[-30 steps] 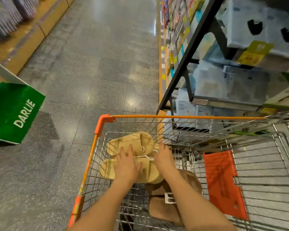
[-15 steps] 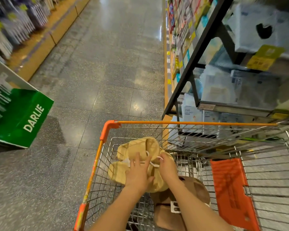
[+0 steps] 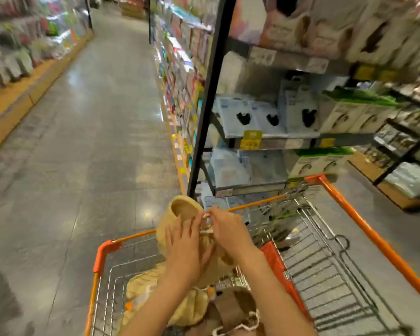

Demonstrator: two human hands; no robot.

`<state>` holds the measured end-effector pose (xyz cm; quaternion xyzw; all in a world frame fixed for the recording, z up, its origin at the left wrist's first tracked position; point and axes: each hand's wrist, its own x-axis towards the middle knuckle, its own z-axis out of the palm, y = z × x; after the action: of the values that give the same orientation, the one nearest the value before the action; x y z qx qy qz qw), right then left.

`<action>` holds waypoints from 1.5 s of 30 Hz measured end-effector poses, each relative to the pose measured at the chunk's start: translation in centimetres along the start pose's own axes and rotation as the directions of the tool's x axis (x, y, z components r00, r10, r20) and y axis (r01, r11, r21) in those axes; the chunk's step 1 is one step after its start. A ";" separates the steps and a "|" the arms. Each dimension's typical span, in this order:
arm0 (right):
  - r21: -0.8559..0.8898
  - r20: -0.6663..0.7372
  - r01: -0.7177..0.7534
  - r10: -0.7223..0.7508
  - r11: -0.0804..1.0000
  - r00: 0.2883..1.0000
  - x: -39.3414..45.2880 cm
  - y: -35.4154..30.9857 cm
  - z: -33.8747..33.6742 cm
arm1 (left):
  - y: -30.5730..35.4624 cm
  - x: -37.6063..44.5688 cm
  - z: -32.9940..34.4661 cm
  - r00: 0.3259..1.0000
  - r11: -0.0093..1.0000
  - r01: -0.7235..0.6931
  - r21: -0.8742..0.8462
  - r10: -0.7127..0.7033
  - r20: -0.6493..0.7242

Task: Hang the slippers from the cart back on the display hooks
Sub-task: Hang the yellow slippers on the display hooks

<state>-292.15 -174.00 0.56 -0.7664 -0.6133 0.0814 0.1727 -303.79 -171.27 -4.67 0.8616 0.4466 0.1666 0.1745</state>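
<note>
A tan pair of slippers is lifted above the orange-rimmed wire cart, soles upright, toes pointing up. My left hand presses flat against the pair's near side. My right hand pinches the white hanger loop that joins the pair. More slippers lie in the cart: a pale yellow pair and a brown pair with a white hanger. No display hooks for slippers can be made out.
A black-framed shelf rack with boxed goods stands right ahead of the cart's front. The cart's orange child-seat flap is to my right. A wide grey aisle floor runs ahead on the left, lined with shelves.
Both hands have lifted the tan pair up out of the cart basket and turned it upright. My view has swung up and to the right.
</note>
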 end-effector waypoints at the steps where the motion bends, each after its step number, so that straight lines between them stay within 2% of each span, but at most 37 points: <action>1: -0.038 -0.047 0.004 -0.006 0.999 0.999 -0.6 0.1 -2.3 | 1.4 0.3 -1.0 0.997 0.998 -0.060 -0.009 0.060 -0.047; 3: -0.118 -0.154 -0.032 0.013 0.993 0.988 -2.6 0.0 -7.1 | 4.8 0.5 -3.4 0.979 0.982 -0.184 -0.042 0.180 -0.092; 6: -0.250 -0.326 -0.178 0.090 0.952 0.941 -7.2 -0.3 -13.4 | 10.4 -0.6 -6.4 0.928 0.922 -0.364 -0.132 0.346 -0.138; 10: -0.345 -0.606 -0.390 0.114 0.854 0.787 -15.9 -1.9 -20.5 | 18.2 -4.3 -9.3 0.815 0.788 -0.578 -0.212 0.549 -0.183; 13: -0.317 -0.649 -0.529 0.226 0.787 0.726 -23.0 -2.9 -24.3 | 23.6 -8.6 -10.5 0.723 0.661 -0.689 -0.297 0.654 -0.221; 19: -0.238 -0.799 -0.794 0.352 0.559 0.487 -38.3 -6.3 -29.9 | 33.6 -20.2 -12.7 0.502 0.315 -0.795 -0.518 0.821 -0.271; 23: -0.201 -0.858 -0.930 0.402 0.308 0.319 -48.2 -10.2 -32.9 | 39.4 -28.9 -14.7 0.369 0.091 -0.778 -0.622 0.867 -0.335; 25: -0.175 -0.903 -0.970 0.366 0.170 0.226 -52.6 -12.5 -34.3 | 42.1 -33.1 -16.1 0.297 -0.017 -0.766 -0.643 0.878 -0.377; 28: -0.122 -0.971 -0.992 0.202 0.042 0.128 -58.3 -16.3 -36.4 | 45.4 -39.3 -18.9 0.238 -0.167 -0.700 -0.694 0.862 -0.448; 33: -0.009 -0.991 -0.991 -0.132 -0.130 0.026 -64.5 -21.2 -38.9 | 49.2 -46.9 -23.2 0.136 -0.416 -0.565 -0.712 0.804 -0.578; 35: 0.082 -0.980 -0.986 -0.192 -0.143 -0.053 -66.4 -23.0 -39.2 | 50.3 -48.9 -24.5 0.079 -0.519 -0.484 -0.704 0.776 -0.626; 39: 0.227 -0.928 -0.973 -0.312 -0.045 -0.202 -70.1 -26.4 -39.4 | 52.2 -52.2 -27.2 -0.059 -0.691 -0.332 -0.642 0.694 -0.717; 41: 0.271 -0.897 -0.961 -0.378 -0.060 -0.229 -71.4 -28.2 -39.6 | 53.3 -53.6 -28.6 -0.130 -0.759 -0.271 -0.592 0.638 -0.759; 45: 0.331 -0.837 -0.934 -0.499 -0.132 -0.226 -73.0 -31.6 -40.4 | 55.8 -56.2 -30.5 -0.207 -0.837 -0.125 -0.533 0.547 -0.811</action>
<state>-324.45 -245.39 43.18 -0.6187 0.2885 -0.7279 -0.0644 -308.23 -243.27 39.98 0.4562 -0.6813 0.2778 0.5006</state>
